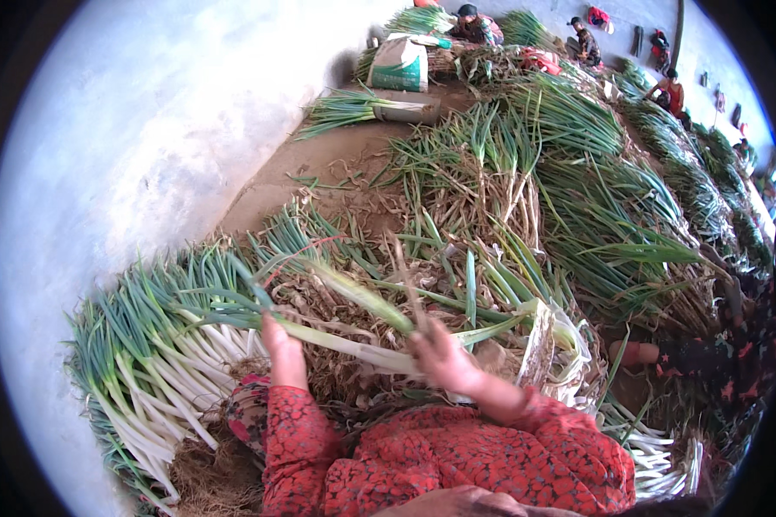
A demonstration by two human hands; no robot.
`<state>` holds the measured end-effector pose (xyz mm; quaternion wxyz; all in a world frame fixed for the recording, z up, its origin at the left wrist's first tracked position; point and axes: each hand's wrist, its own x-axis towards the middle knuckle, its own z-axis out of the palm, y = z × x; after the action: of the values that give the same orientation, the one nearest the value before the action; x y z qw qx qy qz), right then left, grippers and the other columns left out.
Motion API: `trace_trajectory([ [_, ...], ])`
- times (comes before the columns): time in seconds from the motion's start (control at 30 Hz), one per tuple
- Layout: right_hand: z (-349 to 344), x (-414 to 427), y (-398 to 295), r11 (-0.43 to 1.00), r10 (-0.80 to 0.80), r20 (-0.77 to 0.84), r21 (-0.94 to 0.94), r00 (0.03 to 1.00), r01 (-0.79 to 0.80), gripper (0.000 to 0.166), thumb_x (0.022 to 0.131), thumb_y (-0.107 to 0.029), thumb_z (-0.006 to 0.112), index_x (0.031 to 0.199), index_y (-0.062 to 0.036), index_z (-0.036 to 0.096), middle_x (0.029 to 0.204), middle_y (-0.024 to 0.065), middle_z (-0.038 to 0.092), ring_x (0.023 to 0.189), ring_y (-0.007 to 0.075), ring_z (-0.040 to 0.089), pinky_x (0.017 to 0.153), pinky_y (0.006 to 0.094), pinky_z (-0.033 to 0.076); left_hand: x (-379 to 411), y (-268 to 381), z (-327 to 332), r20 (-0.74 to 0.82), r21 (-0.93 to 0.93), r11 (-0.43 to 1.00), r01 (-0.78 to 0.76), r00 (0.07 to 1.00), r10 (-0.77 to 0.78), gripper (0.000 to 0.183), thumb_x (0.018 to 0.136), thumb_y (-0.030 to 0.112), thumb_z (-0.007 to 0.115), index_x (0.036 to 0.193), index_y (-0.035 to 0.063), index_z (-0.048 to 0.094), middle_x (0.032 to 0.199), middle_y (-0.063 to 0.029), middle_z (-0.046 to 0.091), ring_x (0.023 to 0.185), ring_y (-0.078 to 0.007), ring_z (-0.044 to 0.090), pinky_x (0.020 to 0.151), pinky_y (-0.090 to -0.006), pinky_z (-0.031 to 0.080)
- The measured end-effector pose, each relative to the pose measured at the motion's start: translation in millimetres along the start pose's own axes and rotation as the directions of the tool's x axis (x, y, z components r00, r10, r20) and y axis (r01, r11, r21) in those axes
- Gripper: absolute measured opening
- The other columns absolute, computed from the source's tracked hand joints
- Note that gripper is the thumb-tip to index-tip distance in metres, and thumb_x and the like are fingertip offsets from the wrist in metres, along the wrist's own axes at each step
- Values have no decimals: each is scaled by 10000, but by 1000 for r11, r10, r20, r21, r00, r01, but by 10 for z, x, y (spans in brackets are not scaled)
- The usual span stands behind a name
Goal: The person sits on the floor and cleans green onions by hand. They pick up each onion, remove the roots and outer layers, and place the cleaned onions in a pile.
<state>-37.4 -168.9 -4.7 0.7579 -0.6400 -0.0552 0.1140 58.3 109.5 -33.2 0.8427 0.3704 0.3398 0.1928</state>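
Observation:
My left hand (284,352) grips a green onion (356,349) where its white shank turns to green leaves. The shank slants down to the right, towards my right hand (447,363). Between the right fingers is a loose, pale green leaf sheath (362,294), blurred and pointing up to the left. A thin dry brown leaf (406,278) also sticks up from that hand. Its fingers hide the shank's root end. Below both hands is a heap of dry husks and roots (343,375).
Green onions with clean white shanks (162,381) lie in a row at left by the pale wall (136,148). Untrimmed onions (595,213) pile up at right. A white and green sack (398,68) stands behind. At right is another person's arm (640,353); several people sit farther back.

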Motion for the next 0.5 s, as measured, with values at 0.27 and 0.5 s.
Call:
trace_trajectory([
  [0.27,-2462,-1335,190,904,-16,-731,-302,682,-302,146,873,-225,455,911,-85,449,572,-9,401,358,61,325,311,211,244,516,762,-84,44,-98,994,-45,998,49,278,900,353,398,759,113,411,579,11,436,415,-101,370,377,-208,360],
  [0.5,-2589,-1423,272,297,-150,-684,-720,714,-627,409,805,-207,532,1144,-7,420,921,180,542,894,350,516,789,402,411,391,594,347,342,-164,986,-23,936,78,252,889,345,448,862,95,439,638,12,421,487,-84,355,424,-204,328],
])
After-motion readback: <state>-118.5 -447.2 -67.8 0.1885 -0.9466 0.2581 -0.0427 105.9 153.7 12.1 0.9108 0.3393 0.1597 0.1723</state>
